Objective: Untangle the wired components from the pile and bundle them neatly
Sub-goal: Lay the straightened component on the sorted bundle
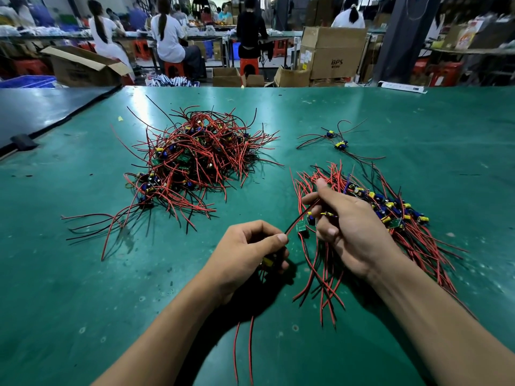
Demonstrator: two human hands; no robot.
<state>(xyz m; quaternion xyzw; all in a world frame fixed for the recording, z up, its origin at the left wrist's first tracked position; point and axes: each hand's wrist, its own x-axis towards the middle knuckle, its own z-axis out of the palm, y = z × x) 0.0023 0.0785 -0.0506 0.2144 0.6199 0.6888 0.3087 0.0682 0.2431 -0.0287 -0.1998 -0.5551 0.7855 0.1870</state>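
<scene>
Tangled pile of wired components, small green boards with blue and yellow parts trailing red and black leads, sits on the green table mat. It lies ahead and to the left of both hands, well apart from them and nearer the left one. A flatter sorted bundle of the same pieces lies at the right, just behind the right hand, its row of boards running away to the right. The right hand grips a few pieces, forefinger stretched out, and their leads hang down to the mat. The left hand is curled round a yellow-capped piece and pinches a thin black lead between thumb and forefinger. That lead slants up and right to a small green board at the right hand. Any freeing pull would likely run along that slant, the hands parting.
</scene>
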